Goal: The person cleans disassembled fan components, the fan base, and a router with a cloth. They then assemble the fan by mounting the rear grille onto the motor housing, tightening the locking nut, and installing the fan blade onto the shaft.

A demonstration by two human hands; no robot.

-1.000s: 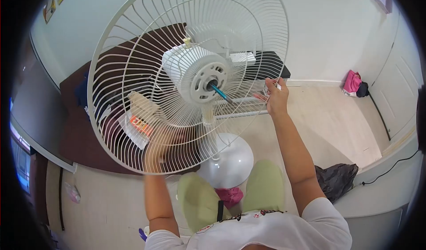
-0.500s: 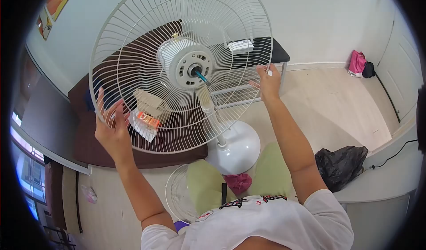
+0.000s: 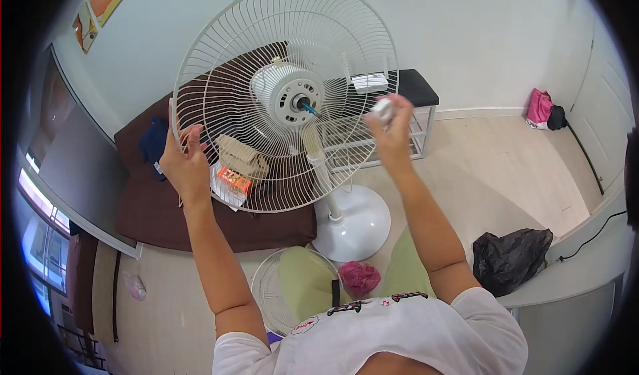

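A white stand fan's round wire guard [image 3: 234, 48] faces me, tilted, mounted around the white motor [image 3: 271, 88]. A thin shaft with a blue tip [image 3: 309, 108] sticks out of its centre, and no blades are on it. At the guard's left rim, my left hand [image 3: 188, 172] is closed on the wires. My right hand [image 3: 394, 142] is raised by the right rim, fingers pinched on a small white piece [image 3: 383, 110] that is blurred; its kind is unclear. The fan's round white base [image 3: 359, 225] stands on the floor before my knees.
Behind the guard is a brown cushioned seat [image 3: 153, 208] with a beige item [image 3: 243, 156] and an orange packet [image 3: 234, 180]. A black-topped bench [image 3: 416, 88] holds a white box [image 3: 369, 82]. Near my legs lie another wire guard [image 3: 261, 285], a pink bag [image 3: 359, 278] and a black bag [image 3: 509, 258].
My right hand has come off the guard's right rim and moved a little left, showing the small white piece. The guard sits lower and farther right in view as my head shifted.
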